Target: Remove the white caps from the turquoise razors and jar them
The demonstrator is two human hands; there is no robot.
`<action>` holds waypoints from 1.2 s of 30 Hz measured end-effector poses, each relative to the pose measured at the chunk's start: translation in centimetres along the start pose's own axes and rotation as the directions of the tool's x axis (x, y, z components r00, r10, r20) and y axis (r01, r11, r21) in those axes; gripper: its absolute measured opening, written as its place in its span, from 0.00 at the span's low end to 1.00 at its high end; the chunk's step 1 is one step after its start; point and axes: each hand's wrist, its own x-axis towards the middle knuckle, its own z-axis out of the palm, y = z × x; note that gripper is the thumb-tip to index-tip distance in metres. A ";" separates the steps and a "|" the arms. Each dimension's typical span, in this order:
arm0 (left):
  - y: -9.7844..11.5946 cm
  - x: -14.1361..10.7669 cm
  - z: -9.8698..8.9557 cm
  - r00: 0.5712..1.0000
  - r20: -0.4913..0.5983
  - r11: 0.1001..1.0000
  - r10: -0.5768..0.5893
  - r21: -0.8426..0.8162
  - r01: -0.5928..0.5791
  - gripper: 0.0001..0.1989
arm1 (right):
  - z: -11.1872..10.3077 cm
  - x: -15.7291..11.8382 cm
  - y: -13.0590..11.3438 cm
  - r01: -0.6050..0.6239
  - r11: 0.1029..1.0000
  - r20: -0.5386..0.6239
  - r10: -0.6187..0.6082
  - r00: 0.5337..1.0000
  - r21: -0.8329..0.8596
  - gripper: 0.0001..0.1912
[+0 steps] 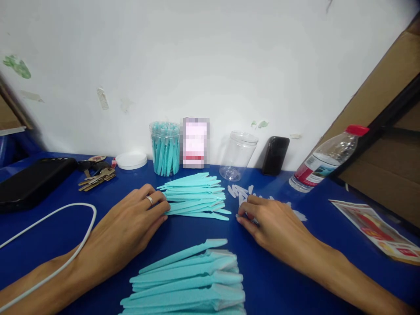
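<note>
A white wall (210, 65) fills the upper frame behind a blue bench (197, 232). In the centre lies an upper pile of turquoise sticks (197, 194), its left ends touched by the left hand (136, 214) (a ring on one finger); those fingers are bent, though whether they grip a stick I cannot tell. Right of centre, the right hand (267, 216) curls its fingers over small whitish pieces (239, 191), thumb near the index finger; I cannot tell if one is pinched. A lower pile of turquoise sticks (187, 280), with pale right ends, occupies the bottom centre. Along the wall, left to right, are a white lid (131, 160), a jar packed with turquoise sticks (166, 153), a pixelated screen (196, 142), a clear jar (238, 157) and a dark phone (275, 155). A tilted, red-capped bottle (323, 164) appears at right, keys (98, 177) at left.
</note>
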 end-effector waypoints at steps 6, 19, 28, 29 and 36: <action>0.0 -0.3 0.3 1.000 -0.021 1.000 -0.011 0.006 0.011 0.16 | 0.2 -0.3 0.1 0.039 0.999 -0.034 -0.040 0.999 -0.023 0.10; 0.0 -0.4 0.8 0.997 -0.005 0.997 -0.073 0.038 0.073 0.16 | 1.0 0.0 1.4 0.245 0.959 -0.438 -0.160 0.884 0.144 0.13; 1.2 -0.1 -0.2 0.959 -0.039 0.919 -0.279 -0.301 0.255 0.09 | -0.8 -0.5 -0.1 0.192 0.575 -0.387 0.238 0.891 0.795 0.08; 1.5 -0.1 -0.3 0.949 -0.041 0.893 -0.314 -0.352 0.280 0.08 | -1.0 -0.5 -0.1 0.167 0.464 -0.318 0.270 0.909 0.870 0.09; 3.2 0.3 -1.2 0.911 -0.011 0.785 -0.413 -0.512 0.349 0.07 | -0.8 -0.2 -0.4 0.052 -0.004 -0.050 0.220 0.974 0.999 0.14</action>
